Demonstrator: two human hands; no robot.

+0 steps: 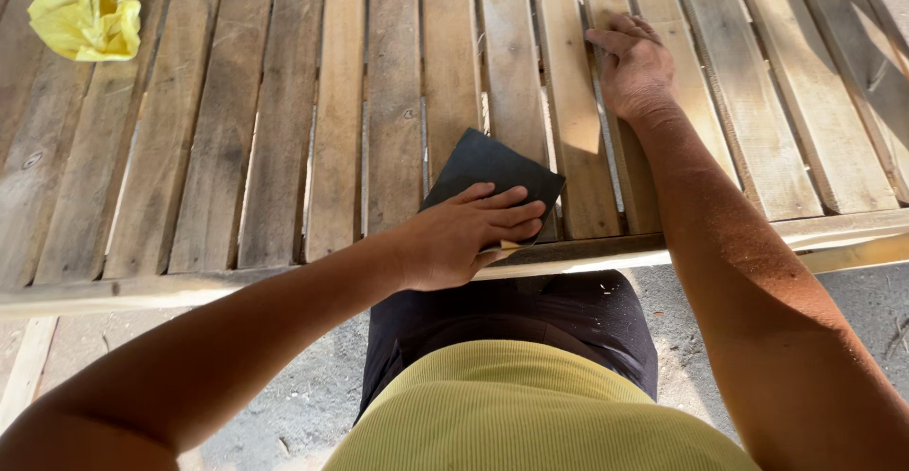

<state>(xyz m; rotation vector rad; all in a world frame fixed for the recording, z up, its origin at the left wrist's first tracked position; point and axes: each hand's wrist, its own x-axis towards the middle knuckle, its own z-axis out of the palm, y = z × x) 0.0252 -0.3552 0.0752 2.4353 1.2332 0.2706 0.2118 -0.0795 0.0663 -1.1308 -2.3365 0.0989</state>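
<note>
The left hand [464,234] presses its flat, close-set fingers on a dark sanding sheet [492,173] near the slatted tabletop's [284,130] front edge; the right hand [634,69] rests spread, well apart.

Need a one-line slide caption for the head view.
Left hand presses dark sandpaper sheet on slatted wooden panel; right hand braces.

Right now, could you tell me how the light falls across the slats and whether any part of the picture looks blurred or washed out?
Head view: sunlight comes in patches on the right, over the slats by the right hand; the left side lies in even shade, where the left hand presses a dark sheet; the yellow cloth looks slightly washed out; focus is sharp throughout, with the slats fanning outward toward the top of the picture.
</note>
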